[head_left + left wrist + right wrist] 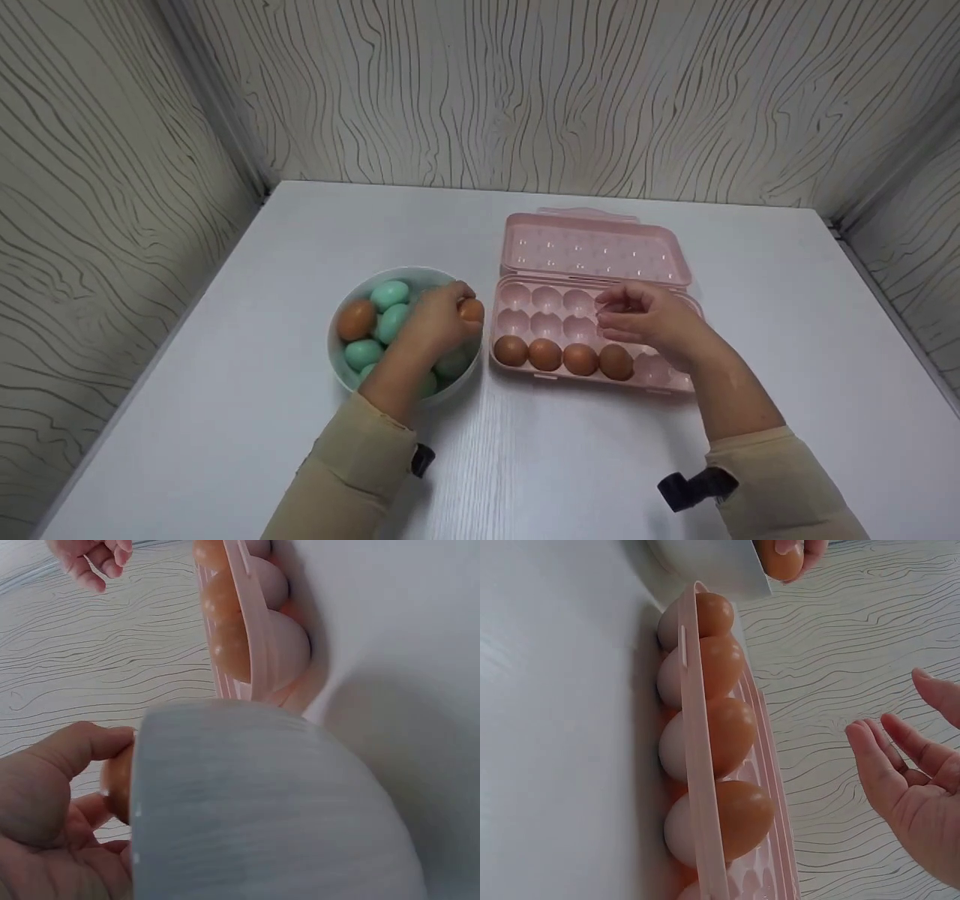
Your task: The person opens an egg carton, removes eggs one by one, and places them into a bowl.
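Note:
At the right rim of a white bowl (346, 381), my left hand (439, 319) pinches a brown egg (471, 310) between thumb and fingers. In the left wrist view that egg (118, 784) is partly hidden behind the bowl's wall (270, 802). Green eggs (390, 295) and another brown egg (356, 320) lie in the bowl. My right hand (649, 319) hovers over the right part of a pink egg carton (592, 281), fingers loosely bent and holding nothing. Several brown eggs (580, 359) fill the carton's near row from the left; in the right wrist view they stand upright (739, 817).
The carton's lid (596, 247) lies folded back behind it. Both stand on a white table (262, 315), bowl on the left, carton close on its right. Wood-patterned panels (495, 97) rise behind the table and at its sides.

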Demonstrator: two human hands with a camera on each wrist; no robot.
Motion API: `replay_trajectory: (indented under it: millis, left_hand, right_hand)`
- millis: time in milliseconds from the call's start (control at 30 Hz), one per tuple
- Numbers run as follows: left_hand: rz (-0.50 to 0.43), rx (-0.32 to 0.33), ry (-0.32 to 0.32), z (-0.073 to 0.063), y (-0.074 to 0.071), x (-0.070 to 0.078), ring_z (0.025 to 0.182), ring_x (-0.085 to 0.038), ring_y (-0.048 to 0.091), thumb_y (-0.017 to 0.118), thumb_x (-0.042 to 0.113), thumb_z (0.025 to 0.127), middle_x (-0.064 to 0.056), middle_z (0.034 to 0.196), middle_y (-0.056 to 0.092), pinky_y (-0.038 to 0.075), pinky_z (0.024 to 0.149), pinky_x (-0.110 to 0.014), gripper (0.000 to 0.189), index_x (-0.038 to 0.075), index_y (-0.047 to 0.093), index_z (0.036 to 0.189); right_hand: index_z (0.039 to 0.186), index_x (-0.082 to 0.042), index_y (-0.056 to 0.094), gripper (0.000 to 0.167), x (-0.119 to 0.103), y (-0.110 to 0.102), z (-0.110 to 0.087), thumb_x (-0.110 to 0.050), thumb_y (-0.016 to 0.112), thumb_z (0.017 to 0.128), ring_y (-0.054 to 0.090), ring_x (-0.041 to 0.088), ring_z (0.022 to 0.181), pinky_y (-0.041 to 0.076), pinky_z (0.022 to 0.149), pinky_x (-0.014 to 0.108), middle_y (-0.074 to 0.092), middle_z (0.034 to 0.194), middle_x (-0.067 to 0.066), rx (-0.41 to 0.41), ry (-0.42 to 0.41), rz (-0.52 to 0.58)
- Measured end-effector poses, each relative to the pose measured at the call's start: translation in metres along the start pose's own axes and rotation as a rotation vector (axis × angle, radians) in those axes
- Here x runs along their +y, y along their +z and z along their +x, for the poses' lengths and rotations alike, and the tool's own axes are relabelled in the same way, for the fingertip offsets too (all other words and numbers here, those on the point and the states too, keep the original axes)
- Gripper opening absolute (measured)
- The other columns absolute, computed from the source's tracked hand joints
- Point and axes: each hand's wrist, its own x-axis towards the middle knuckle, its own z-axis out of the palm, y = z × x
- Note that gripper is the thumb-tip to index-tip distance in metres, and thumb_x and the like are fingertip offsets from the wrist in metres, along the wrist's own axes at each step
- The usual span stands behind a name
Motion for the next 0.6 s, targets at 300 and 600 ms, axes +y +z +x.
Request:
replay_trajectory:
  millis: [300,600]
  left_hand:
    - [0.092,0.042,0.023,0.003,0.006,-0.001,0.08,-0.022,0.049,0.067,0.018,0.076,-0.004,0.085,0.055,0.044,0.073,-0.035,0.024,0.011,0.057,0.096]
    - [0.25,0.069,0.056,0.002,0.014,0.007,0.081,-0.025,0.052,0.055,0.012,0.084,-0.011,0.088,0.06,0.046,0.08,-0.04,0.014,0.005,0.06,0.095]
  right_hand:
    - [0.116,0.009,0.047,0.043,0.003,-0.002,0.0,-0.011,0.066,0.083,0.061,0.016,0.09,0.051,0.081,0.031,0.054,0.104,0.017,0.02,0.017,-0.019]
    - [0.119,0.011,0.044,0.05,0.002,-0.002,-0.001,-0.016,0.066,0.084,0.06,0.017,0.091,0.05,0.083,0.032,0.053,0.103,0.013,0.01,0.023,-0.034]
